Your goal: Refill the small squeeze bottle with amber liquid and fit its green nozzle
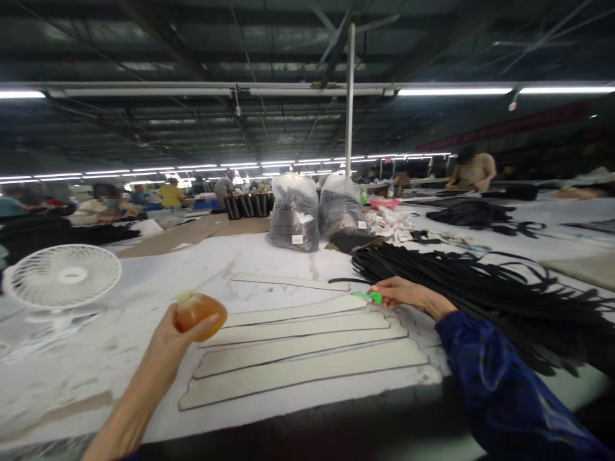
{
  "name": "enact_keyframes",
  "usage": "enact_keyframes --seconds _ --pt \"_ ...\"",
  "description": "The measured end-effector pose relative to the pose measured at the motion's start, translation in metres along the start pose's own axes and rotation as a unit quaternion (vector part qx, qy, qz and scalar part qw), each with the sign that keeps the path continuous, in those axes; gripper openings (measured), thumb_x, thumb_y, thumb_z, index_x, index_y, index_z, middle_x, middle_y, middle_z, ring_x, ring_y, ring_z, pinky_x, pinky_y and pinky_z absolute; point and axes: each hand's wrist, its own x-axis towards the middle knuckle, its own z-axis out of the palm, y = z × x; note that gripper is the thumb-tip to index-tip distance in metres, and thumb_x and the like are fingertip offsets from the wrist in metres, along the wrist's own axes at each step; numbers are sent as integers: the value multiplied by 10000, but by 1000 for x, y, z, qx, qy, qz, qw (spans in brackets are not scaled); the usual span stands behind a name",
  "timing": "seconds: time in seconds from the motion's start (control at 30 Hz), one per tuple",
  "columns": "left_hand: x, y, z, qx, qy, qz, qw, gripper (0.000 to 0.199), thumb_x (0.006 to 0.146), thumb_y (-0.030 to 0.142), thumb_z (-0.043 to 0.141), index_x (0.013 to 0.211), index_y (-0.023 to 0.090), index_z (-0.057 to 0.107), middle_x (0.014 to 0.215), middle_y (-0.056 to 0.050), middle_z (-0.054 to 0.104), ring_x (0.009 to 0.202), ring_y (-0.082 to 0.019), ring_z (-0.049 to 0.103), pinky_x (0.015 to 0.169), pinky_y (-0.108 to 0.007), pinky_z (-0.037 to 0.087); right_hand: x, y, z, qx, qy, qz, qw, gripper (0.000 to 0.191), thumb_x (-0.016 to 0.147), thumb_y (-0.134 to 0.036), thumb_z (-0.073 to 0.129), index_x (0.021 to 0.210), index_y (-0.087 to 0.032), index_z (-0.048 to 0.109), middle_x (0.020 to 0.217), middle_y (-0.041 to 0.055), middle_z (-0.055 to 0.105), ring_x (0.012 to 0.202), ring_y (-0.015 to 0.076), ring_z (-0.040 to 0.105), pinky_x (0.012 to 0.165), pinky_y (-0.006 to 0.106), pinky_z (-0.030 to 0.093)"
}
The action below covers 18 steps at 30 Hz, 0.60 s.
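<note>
My left hand (175,336) is closed around a rounded amber bottle (204,312) with a pale cap, held above the left ends of the strips. Between the fingers of my right hand (401,293) is a small bright green tool (376,297), its thin tip pointing left over a strip's right end; its exact kind is unclear. Several long cream strips (307,362) with dark edges lie side by side on the white table. Farther back rests a separate narrow cream strip (288,280). One black strap (348,280) reaches toward my right hand.
A big pile of black straps (461,282) spreads at the right. To the left stands a white fan (65,276). Two filled plastic bags (294,214) sit at the back, near a pink basket (384,203). Other people work at farther tables. A metal pole (350,96) rises behind.
</note>
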Motion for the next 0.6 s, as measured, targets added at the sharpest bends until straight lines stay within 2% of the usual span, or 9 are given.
enact_keyframes --seconds 0.1,0.2,0.33,0.5,0.6 --pt "6 -2 26 -21 -68 5 997 694 535 449 783 1121 191 517 948 -39 649 896 -249 631 815 -381 519 1 1 -1 -2 4 9 1000 349 646 -533 750 706 -193 696 603 15 588 538 101 520 499 198 435" --pt "12 -11 41 23 -110 9 994 693 551 498 767 1105 170 513 958 -57 642 916 -265 627 824 -392 510 2 2 -1 -9 -5 16 1000 367 649 -544 748 696 -185 690 593 15 591 531 98 520 497 198 439" --pt "16 -23 45 60 -120 21 991 709 524 550 746 1074 165 518 916 -55 649 903 -297 639 833 -425 506 0 1 -6 23 8 27 999 367 681 -537 734 681 -175 673 571 3 571 505 87 496 481 198 432" --pt "17 -24 44 88 -156 32 983 714 546 529 736 1118 171 499 942 -59 660 924 -296 647 870 -424 495 -7 -2 -22 96 52 38 993 285 701 -416 763 714 -145 674 577 -7 573 476 62 473 449 173 424" --pt "16 -25 46 103 -142 29 984 712 535 539 728 1110 188 499 949 -52 663 929 -298 651 870 -422 497 -12 -2 -36 162 74 53 983 230 754 -337 735 704 -127 652 610 20 611 465 61 490 425 160 439"
